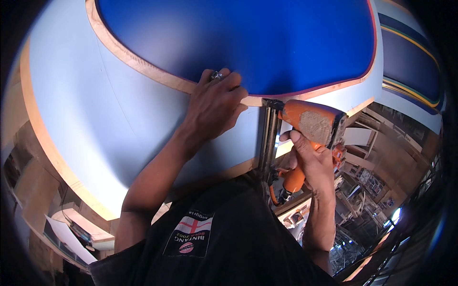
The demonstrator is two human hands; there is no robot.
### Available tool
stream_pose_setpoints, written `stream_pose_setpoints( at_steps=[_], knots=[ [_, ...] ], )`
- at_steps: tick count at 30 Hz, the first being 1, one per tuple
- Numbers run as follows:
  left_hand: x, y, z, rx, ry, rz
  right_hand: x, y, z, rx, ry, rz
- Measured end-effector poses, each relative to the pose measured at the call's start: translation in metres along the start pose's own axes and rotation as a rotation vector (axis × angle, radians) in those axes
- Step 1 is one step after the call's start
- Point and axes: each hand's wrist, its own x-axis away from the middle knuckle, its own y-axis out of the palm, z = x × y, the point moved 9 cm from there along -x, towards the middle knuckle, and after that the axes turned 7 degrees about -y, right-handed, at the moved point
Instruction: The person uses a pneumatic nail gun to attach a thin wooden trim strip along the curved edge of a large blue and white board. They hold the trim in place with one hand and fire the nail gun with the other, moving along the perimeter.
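Observation:
A blue padded panel [305, 33] with red piping and a light wood edging strip [129, 52] lies on a curved pale blue board [81, 119]. My left hand [214, 102], a ring on one finger, curls its fingers over the wood strip and the panel's lower edge. My right hand [310, 162] is wrapped round the handle of an orange nail gun [305, 119], thumb raised along it. The gun's nose is at the strip's edge, right of my left hand, with its dark magazine [266, 143] hanging down over the pale board.
Another curved panel [408, 62] with yellow and green trim stands at the right. Wood offcuts and clutter [362, 181] show below at the right. More boards and a white sheet [67, 238] are at the lower left. My dark shirt fills the bottom middle.

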Motion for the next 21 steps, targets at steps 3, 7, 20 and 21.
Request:
stream_pose_setpoints(
  at_steps=[3,7,20,21],
  knots=[
    [-0.001,0.004,-0.001,-0.004,-0.008,-0.028,0.005,-0.002,-0.003,-0.036,-0.007,-0.003],
    [-0.003,0.001,0.003,0.014,-0.001,-0.004,0.007,-0.002,0.003,-0.045,-0.008,0.008],
    [-0.001,-0.001,0.002,-0.005,-0.009,-0.018,0.007,0.003,0.011,-0.068,0.035,0.032],
    [-0.002,-0.003,-0.002,-0.020,-0.010,-0.004,0.005,0.007,0.009,-0.019,0.028,-0.011]
  ],
)
